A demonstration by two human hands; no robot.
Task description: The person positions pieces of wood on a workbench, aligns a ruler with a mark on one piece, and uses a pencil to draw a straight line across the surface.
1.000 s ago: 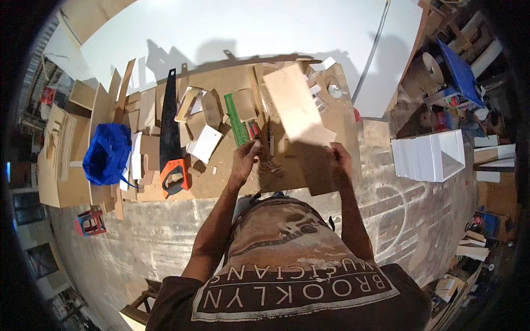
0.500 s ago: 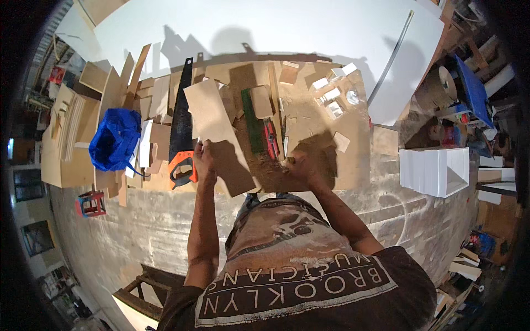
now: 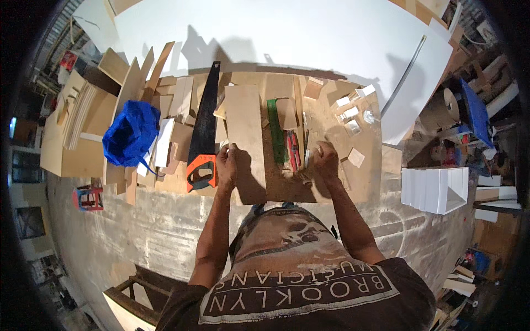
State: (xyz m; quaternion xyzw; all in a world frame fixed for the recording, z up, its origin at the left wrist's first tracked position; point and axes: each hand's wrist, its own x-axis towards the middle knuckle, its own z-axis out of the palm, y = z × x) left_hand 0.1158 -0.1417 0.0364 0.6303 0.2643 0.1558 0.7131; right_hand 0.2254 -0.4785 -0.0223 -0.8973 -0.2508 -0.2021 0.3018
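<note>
Bright bench, black fisheye rim
Beyond your fingers, shadows cross the brightly lit white panel.

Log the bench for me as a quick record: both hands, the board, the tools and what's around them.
Left hand: at the near left edge of the wooden board, gripping it
Right hand: fingers curled, right of the red-handled tool; whether it holds anything is unclear
Saw: left of the board, orange handle toward the person
Green strip: between board and red-handled tool
Blue bag: left of the saw
White box: beyond the bench's right side
</note>
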